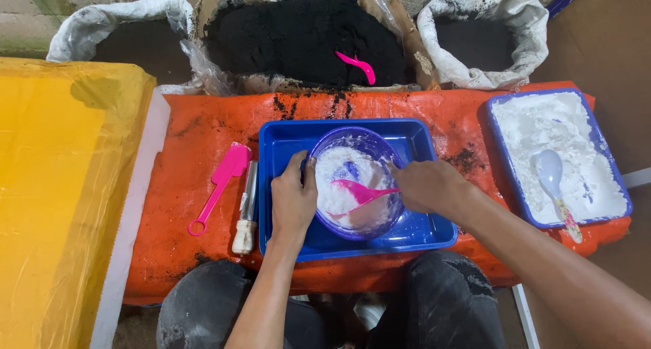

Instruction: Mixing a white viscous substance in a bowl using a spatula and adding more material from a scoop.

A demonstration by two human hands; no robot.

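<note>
Orange woven sheeting (203, 129) is spread over a low work surface, with three sacks of dark powder ranged along its far edge; a pink scoop (357, 66) is lodged in the middle sack (298, 30). A yellow plastic-covered block (61, 186) is set against the left edge.

At the centre, a blue tray (420, 230) is placed, and a translucent purple bowl (352, 140) of white powder is carried in it. The bowl's left rim is gripped by the left hand (293, 198), thumb curled over the edge. The right rim is met by the right hand (427, 185), fingers closed; whether the pink spoon (359, 192) lying in the powder is pinched by it cannot be told.

Just left of the tray, a metal tool with a pale handle (247, 207) and a pink spatula (218, 185) are laid side by side.

At the right edge, a second blue tray (498, 179) of white powder is held, with a pale spoon (550, 176) resting in it.
</note>
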